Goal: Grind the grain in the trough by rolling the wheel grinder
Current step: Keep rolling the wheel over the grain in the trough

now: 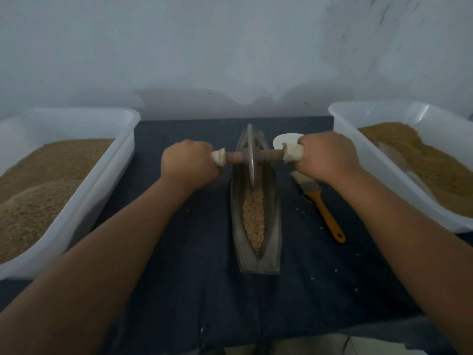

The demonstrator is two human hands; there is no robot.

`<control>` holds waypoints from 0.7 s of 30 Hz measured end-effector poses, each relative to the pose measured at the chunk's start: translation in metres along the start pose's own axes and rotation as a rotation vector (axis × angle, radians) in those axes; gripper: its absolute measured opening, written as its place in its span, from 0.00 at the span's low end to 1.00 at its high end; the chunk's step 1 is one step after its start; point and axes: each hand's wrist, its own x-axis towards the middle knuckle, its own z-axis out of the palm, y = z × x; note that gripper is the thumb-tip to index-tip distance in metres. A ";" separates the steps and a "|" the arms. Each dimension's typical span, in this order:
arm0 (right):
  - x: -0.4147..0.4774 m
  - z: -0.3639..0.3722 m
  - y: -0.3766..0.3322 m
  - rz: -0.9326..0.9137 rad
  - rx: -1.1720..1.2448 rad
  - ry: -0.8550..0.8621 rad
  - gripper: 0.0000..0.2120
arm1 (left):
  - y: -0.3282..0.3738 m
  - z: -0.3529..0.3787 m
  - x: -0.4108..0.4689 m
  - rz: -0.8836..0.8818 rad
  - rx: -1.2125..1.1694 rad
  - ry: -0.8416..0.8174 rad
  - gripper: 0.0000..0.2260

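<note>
Both arms stretch forward, knuckles up. The left hand (189,163) grips the cloth-wrapped left end of the wooden axle (266,156); the right hand (329,157) grips the wrapped right end. The one wheel grinder (251,155) stands upright in the far half of the boat-shaped metal trough (272,221), its rim in the grain (253,213). Two white plastic tubs (102,180) (363,160) of grain flank the trough. One brush (323,208) lies right of it.
</note>
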 end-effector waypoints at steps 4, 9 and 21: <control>0.004 -0.010 -0.002 0.015 0.009 -0.110 0.10 | 0.003 -0.004 -0.004 0.009 0.011 -0.026 0.18; -0.064 -0.026 0.005 -0.100 0.181 -0.342 0.09 | -0.015 -0.019 -0.073 0.252 0.104 0.147 0.19; 0.021 -0.015 -0.006 0.031 -0.062 -0.132 0.10 | 0.001 0.003 0.011 -0.012 -0.031 0.045 0.25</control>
